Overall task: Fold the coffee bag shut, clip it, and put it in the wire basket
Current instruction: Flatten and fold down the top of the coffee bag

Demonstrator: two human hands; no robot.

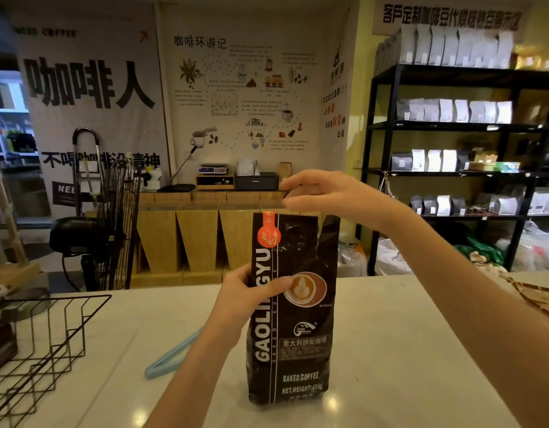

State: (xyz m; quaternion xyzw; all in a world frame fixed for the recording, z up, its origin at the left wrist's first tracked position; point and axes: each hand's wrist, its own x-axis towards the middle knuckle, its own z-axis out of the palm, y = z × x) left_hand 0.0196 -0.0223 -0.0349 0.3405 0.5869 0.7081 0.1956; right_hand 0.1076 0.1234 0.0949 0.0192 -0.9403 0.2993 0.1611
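While the bag stands unfolded: this reads as the very start of the fold, with clipping and basketing both undone.

Step in hand: steadying the coffee bag and reaching for its top edge; I judge the fold has not begun, since the top stands tall and flat.

Bag position: upright on the white counter, at the middle of the view, label facing the person.

Left hand: wrapped around the bag's left side at about mid-height, thumb across the front, fingers hidden behind; a firm hold on the bag.

Right hand: above the bag's top at roughly 12 o'clock from it, wrist arched, fingers curled narrow and pointing left, holding nothing. Whether the lower fingertips touch the top edge I cannot tell.

Next move calls for: pinching the top edge and rolling it down toward the person while the left hand keeps the bag from tipping.

Clip: a pale blue bar lying on the counter at 8 o'clock from the bag, partly behind the left forearm, near at hand.

Wire basket: black, at 9 o'clock from the bag, well apart, at the counter's left edge.
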